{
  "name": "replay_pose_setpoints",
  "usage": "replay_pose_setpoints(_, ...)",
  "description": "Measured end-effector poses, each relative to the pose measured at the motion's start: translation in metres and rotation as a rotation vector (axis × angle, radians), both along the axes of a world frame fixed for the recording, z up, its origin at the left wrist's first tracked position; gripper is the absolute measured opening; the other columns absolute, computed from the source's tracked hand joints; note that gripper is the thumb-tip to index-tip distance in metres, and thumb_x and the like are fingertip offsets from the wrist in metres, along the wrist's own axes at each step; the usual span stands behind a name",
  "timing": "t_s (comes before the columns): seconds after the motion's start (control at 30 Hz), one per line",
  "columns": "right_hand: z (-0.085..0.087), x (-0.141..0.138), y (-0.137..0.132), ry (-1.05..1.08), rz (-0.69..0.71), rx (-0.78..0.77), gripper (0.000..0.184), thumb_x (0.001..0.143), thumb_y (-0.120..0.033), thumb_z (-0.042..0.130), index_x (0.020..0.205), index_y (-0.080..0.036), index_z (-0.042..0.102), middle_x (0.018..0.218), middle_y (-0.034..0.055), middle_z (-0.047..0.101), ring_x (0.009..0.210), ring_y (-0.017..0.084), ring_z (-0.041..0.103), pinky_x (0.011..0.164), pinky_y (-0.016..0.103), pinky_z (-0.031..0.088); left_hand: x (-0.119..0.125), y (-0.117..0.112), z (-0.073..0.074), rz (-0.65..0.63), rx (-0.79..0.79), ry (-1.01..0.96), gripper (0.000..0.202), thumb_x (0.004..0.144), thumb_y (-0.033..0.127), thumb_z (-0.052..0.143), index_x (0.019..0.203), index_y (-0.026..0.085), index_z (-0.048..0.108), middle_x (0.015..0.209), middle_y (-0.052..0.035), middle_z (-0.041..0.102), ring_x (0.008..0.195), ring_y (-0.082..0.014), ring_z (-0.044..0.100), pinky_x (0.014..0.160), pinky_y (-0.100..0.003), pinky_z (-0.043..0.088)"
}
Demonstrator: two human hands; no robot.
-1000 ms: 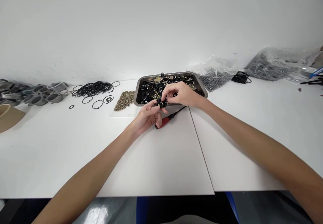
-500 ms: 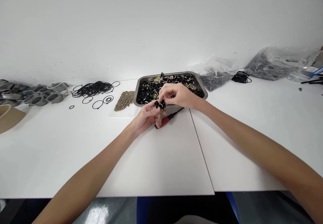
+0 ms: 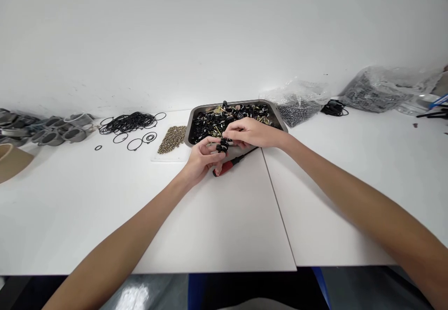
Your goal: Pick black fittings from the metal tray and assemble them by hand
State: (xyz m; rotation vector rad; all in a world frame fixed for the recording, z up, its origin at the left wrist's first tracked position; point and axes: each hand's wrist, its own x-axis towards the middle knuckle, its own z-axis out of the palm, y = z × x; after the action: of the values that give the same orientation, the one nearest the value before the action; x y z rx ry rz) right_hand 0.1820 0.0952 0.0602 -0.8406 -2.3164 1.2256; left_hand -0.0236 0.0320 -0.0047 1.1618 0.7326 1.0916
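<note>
just in front of the metal tray (image 3: 192, 124) of black and brass parts, the left hand (image 3: 201, 157) and right hand (image 3: 252, 133) meet, both sets of fingers pinched shut on a small black fitting (image 3: 221, 146) held above the white table (image 3: 105, 207). a red-handled screwdriver (image 3: 229, 164) lies just beneath them, while black o-rings (image 3: 128, 123) and a brass pile (image 3: 172, 138) sit further left.

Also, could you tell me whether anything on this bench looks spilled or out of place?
Nothing much: a few loose O-rings lie scattered beside the O-ring pile, and the screwdriver sits half under the left hand holding the black part.
</note>
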Motion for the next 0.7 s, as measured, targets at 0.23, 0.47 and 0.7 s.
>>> replay_pose_setpoints(0.23,0.008,-0.002,-0.006,0.046,0.105,-0.207,0.037,0.089,-0.041,0.068,0.116,-0.017,0.062,0.091,0.0065,0.069,0.075,0.017,0.066,0.06,0.025,0.052,0.008,-0.004,0.007,0.213,0.219,0.115,0.047,0.072,0.029,0.088,0.101,0.016,0.053,0.089,-0.0046,0.058,0.049,-0.0193,0.057,0.035,-0.028,0.049)
replay_pose_setpoints(0.47,0.001,-0.002,-0.001,0.1,0.125,-0.195,0.034,0.088,-0.029,0.069,0.119,-0.015,0.063,0.092,0.0062,0.07,0.079,0.016,0.067,0.073,0.028,0.055,0.006,-0.002,0.005,0.224,0.238,0.124,0.048,0.071,0.032,0.088,0.101,0.018,0.054,0.09,-0.0033,0.055,0.049,-0.0178,0.056,0.033,-0.028,0.048)
replay_pose_setpoints(0.7,-0.005,-0.002,0.002,0.133,0.115,-0.207,0.03,0.085,-0.019,0.067,0.115,-0.015,0.065,0.091,0.0051,0.07,0.076,0.014,0.066,0.074,0.027,0.055,0.007,-0.001,0.005,0.202,0.255,0.129,0.051,0.068,0.032,0.091,0.1,0.018,0.054,0.092,-0.0029,0.054,0.05,-0.0167,0.056,0.035,-0.027,0.049)
